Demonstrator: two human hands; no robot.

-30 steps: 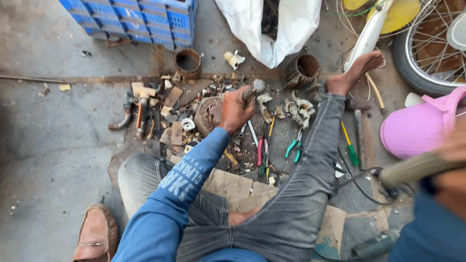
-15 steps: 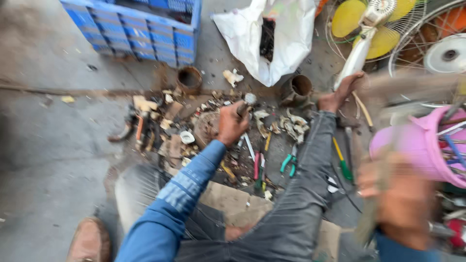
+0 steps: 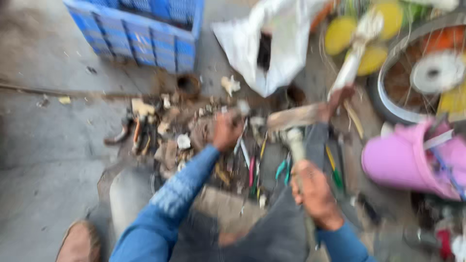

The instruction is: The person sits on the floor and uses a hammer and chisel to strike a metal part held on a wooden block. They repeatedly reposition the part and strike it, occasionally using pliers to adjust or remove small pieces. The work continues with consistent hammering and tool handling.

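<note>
The fingers of the right hand (image 3: pixel 315 191) are wrapped tight round a hammer handle (image 3: pixel 297 150), with the blurred head (image 3: pixel 296 116) up over the scrap pile. The left hand (image 3: pixel 225 132) is closed on a small metal piece (image 3: pixel 242 107), pinning it down among the rusty bits (image 3: pixel 165 140) on the floor; too smeared to say what the piece is. Pliers and screwdrivers (image 3: pixel 262 167) lie just beside it, a pink bucket (image 3: pixel 403 162) off to the right. Looks like mid-swing, striking stage. Next bit probably calls for a steady hold and a blow that lands clear of the left fingers.
</note>
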